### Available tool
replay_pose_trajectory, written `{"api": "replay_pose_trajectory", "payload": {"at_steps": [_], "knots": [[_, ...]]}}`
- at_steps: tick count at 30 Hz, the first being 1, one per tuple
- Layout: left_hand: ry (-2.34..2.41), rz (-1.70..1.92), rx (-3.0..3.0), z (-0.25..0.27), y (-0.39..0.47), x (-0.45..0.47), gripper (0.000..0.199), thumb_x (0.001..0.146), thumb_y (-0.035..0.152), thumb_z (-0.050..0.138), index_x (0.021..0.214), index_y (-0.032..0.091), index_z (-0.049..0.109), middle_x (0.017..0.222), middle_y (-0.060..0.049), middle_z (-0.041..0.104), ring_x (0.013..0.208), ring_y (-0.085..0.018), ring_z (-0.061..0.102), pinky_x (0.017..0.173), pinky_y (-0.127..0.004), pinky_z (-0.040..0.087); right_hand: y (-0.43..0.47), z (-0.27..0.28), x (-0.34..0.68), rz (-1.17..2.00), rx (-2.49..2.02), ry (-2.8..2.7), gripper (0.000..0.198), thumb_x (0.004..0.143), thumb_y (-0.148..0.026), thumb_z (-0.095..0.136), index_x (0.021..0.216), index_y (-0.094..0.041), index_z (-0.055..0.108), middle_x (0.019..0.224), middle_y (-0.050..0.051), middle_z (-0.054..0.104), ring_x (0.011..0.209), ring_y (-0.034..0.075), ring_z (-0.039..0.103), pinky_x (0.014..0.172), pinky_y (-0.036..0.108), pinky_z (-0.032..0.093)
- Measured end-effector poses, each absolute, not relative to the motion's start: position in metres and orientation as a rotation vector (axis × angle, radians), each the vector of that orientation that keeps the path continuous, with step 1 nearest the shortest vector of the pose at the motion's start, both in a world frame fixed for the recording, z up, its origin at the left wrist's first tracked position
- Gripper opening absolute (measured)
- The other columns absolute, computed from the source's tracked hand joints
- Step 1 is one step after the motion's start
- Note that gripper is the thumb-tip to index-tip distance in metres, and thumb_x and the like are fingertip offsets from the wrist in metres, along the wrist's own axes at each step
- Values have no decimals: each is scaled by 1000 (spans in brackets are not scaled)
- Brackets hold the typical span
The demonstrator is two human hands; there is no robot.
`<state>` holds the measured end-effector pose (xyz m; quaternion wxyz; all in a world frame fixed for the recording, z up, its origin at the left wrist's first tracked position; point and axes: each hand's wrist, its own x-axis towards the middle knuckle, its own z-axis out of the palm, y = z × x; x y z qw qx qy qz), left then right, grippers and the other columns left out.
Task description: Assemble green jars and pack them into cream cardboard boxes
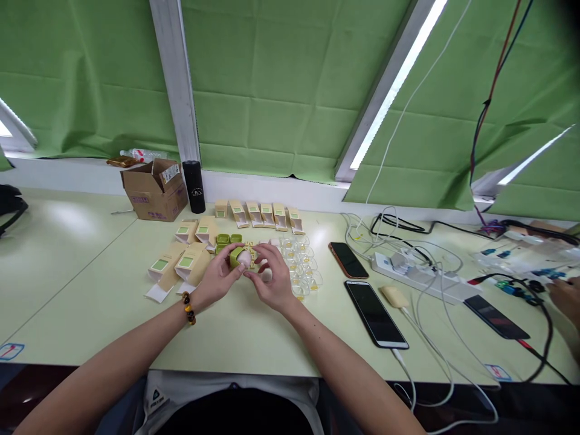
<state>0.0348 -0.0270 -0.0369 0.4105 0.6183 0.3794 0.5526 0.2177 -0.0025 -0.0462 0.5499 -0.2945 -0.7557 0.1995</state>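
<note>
If the green case (234, 256) — clamped by the left hand (218, 275) between near and far edges of the surface (244, 338) — is tipped, the pale piece (244, 259) could be dropped; the right hand (274, 279) is spread beside it.

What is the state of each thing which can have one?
Green cup: held, pale piece at opening
Left hand: holding cup
Right hand: open, contact unclear
Small cartons: flaps mostly open
Cardboard box: flaps open
Black cylinder: upright
White-framed phone: screen dark, cabled
Orange-edged phone: screen dark
Rightmost phone: screen dark, cabled
Power strip: plugs inserted
</note>
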Motion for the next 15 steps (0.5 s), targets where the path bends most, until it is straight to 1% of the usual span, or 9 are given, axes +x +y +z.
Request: {"api": "replay_pose_trajectory", "payload": {"at_steps": [3, 5, 6, 10, 13, 15], "knots": [[890, 1320, 1487, -35, -26, 34, 59, 91, 50, 74, 138, 17, 59, 137, -17, 65, 122, -28, 65, 99, -39, 59, 0, -51, 221, 198, -642, -1934, 42, 97, -27, 65, 139, -27, 60, 135, 14, 66, 109, 26, 71, 78, 37, 66], [875, 1291, 1483, -34, -26, 35, 59, 91, 50, 74, 137, 16, 61, 133, -16, 68, 120, -28, 66, 99, -39, 58, 2, -54, 221, 100, -622, -1970, 40, 100, -24, 61, 140, -27, 60, 132, 14, 68, 119, 27, 69, 85, 38, 66], [873, 1285, 1486, -33, -26, 35, 59, 91, 51, 74, 136, 15, 62, 130, -16, 69, 118, -28, 67, 98, -39, 58, 2, -55, 221, 66, -611, -1977, 40, 100, -23, 60, 140, -26, 60, 131, 14, 68, 121, 27, 69, 87, 38, 65], [911, 1285, 1517, -31, -26, 38, 59, 90, 53, 73, 134, 16, 65, 120, -14, 73, 111, -27, 68, 91, -37, 60, 3, -55, 220, -44, -585, -1987, 38, 101, -23, 59, 139, -25, 62, 127, 14, 71, 117, 26, 71, 87, 36, 64], [973, 1243, 1553, -29, -28, 38, 59, 92, 54, 70, 138, 17, 63, 112, -11, 73, 98, -23, 68, 81, -33, 59, 2, -54, 221, -96, -595, -2003, 37, 102, -24, 59, 138, -26, 63, 122, 14, 73, 111, 25, 74, 84, 35, 64], [972, 1219, 1560, -28, -30, 36, 59, 95, 54, 67, 141, 18, 61, 113, -10, 72, 96, -21, 67, 81, -32, 59, 1, -54, 221, -113, -607, -2003, 37, 102, -23, 57, 139, -25, 63, 120, 14, 74, 108, 25, 74, 82, 33, 63]]}}
